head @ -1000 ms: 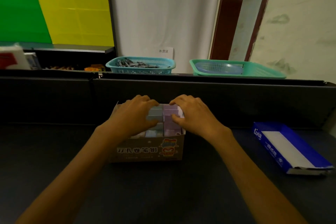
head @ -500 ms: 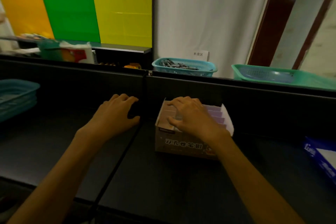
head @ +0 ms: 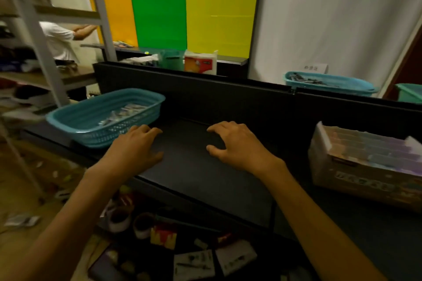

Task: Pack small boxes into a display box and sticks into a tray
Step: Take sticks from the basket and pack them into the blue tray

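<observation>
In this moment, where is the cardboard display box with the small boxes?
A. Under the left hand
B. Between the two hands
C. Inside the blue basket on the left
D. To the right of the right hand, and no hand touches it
D: the display box stands on the black table, apart from the right hand; the left hand is near the blue basket.

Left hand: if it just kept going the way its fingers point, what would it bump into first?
Most likely the blue basket. The left hand hovers over the dark table, fingers aimed forward and slightly left, with the basket's near rim just ahead. Depth is unclear, so it might skim past.
</observation>
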Motion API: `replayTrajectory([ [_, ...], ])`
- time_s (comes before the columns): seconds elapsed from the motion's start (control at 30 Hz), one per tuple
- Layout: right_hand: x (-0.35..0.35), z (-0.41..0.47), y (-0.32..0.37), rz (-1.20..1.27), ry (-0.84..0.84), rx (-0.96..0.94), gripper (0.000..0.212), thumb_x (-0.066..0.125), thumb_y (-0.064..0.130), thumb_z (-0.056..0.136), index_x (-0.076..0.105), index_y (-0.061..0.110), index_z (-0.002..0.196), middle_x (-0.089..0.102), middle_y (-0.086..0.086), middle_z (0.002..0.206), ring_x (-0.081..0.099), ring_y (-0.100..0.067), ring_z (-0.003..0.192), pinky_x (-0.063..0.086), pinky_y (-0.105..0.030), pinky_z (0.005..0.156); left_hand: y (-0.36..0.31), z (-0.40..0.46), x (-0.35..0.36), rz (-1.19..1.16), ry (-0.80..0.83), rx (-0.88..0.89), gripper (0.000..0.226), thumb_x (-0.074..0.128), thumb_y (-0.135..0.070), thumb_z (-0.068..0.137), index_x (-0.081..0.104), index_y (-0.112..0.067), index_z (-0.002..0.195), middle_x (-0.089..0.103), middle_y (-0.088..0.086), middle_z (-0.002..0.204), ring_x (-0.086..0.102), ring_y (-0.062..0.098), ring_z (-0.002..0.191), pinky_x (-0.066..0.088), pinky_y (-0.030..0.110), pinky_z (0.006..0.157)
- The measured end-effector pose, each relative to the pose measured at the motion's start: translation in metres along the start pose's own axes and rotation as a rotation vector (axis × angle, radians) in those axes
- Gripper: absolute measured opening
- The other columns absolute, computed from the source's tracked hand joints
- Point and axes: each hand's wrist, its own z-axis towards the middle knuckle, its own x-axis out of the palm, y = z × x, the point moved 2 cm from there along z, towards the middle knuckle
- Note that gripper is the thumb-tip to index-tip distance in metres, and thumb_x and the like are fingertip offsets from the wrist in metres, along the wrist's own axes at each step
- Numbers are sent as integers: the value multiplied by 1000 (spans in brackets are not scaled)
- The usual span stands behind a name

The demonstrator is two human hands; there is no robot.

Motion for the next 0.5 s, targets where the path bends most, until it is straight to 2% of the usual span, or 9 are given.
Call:
replayTrajectory([
  [0.23,21,64,88,10,50,-65,55,54,43,93,38,22,142,45,-1,141,41,-18,128,30,-33,106,107,-28,-5,1,-62,-105,67,58,-49,85,31,-28,143,41,0,139,39,20,126,44,37,95],
  [0.37,32,97,118,25,77,-96,56,54,42,93,38,21,143,44,-2,142,40,-20,129,31,-34,106,150,-26,-5,-10,-62,-131,63,57,-48,86,33,-29,141,44,-2,135,41,18,124,46,37,92],
  [0.5,47,135,136,34,70,-102,57,56,43,92,39,21,142,45,-2,142,42,-20,128,31,-34,106,184,-11,-6,-9,-73,-164,64,59,-46,86,34,-26,141,44,-1,136,41,19,125,45,39,95],
])
